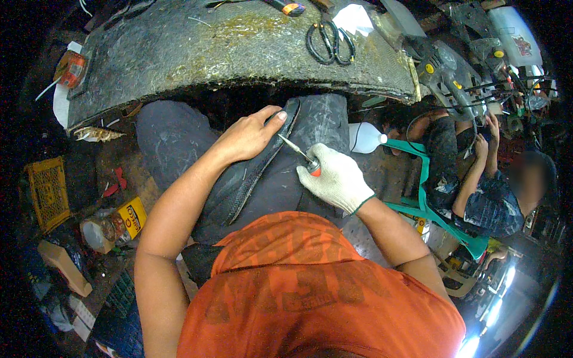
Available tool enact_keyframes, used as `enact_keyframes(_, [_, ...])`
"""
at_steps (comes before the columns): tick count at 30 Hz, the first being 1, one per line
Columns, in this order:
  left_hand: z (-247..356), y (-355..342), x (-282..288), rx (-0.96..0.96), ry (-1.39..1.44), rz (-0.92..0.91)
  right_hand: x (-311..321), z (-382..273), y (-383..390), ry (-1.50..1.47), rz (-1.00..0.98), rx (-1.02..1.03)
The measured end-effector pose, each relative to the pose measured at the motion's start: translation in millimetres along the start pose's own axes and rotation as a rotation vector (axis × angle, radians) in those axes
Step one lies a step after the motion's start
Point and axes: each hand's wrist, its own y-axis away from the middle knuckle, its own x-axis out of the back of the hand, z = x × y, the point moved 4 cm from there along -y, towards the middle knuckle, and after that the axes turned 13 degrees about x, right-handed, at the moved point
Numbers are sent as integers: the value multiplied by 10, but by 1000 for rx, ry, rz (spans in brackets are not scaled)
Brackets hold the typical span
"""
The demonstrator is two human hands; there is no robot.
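Observation:
Across my lap lies a black shoe (248,185), tilted on its side with its sole edge toward the right. My bare left hand (253,134) rests over the shoe's far part, thumb pressed on it near the edge and fingers curled to its left side. A white knit glove covers my right hand (337,177). Its fingers wrap a red-handled awl (293,145), whose thin metal shaft points up and left. The awl's tip is at the shoe's edge, just below my left thumb; I cannot tell whether it enters the material.
Beyond my knees stands a worn worktable (239,48) bearing black-handled scissors (329,45), white paper (353,20) and an orange-red tape measure (73,68). To the right are a white bottle (365,138), a teal frame (425,179) and a seated person (492,203). A yellow crate (48,194) stands left.

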Motion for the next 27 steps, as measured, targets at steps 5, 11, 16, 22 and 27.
enact_keyframes(5, [-33, -39, 0, -14, 12, 0, 27, 6, -5, -1, -14, 12])
enact_keyframes(11, [-61, -58, 6, -34, 28, -7, 37, 10, -22, 0, -2, -15])
enact_keyframes(16, [-25, -50, 41, -12, -8, -10, 46, 10, -41, 1, -50, -1])
enact_keyframes(22, [0, -20, 78, 5, -42, 7, 99, 28, -66, -22, -79, -47])
enact_keyframes(27, [-2, -19, 69, 7, -52, 20, 106, 31, -80, -47, -46, -27])
